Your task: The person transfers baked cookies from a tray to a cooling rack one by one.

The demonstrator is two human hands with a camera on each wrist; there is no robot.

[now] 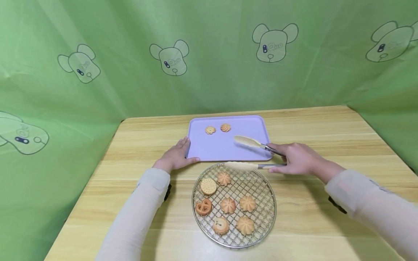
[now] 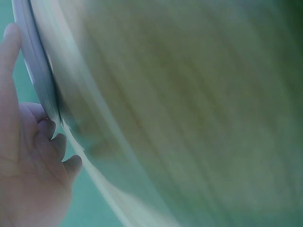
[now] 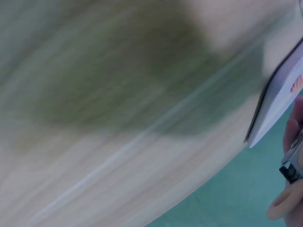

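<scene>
My right hand [image 1: 298,158] grips a pair of tongs [image 1: 253,154] by the metal handles; the two pale, spoon-shaped tips stand spread apart with nothing between them, one over the lilac tray [image 1: 228,154], the other over the far rim of the round wire rack [image 1: 266,221]. My left hand [image 1: 176,156] lies against the tray's near left corner, fingers straight along the edge and thumb at the front rim, steadying rather than clasping. The two hands are well apart.

Two biscuits [image 1: 217,128] lie side by side at the back of the tray; seven more sit on the rack, among them a flat dotted round [image 1: 208,186], a dark pretzel shape [image 1: 203,207] and several ridged swirls.

Risks, as I judge them: the tips look smooth and rounded, so a ridged swirl could slip or tip out of them; too hard a squeeze could crack a brittle biscuit; the open mesh could snag a tip on the way down; the tray looks smooth and light and might slide on the wooden table [image 1: 326,224] if my left hand lets go.

Both wrist views are blurred and show little beyond the tray edge.
</scene>
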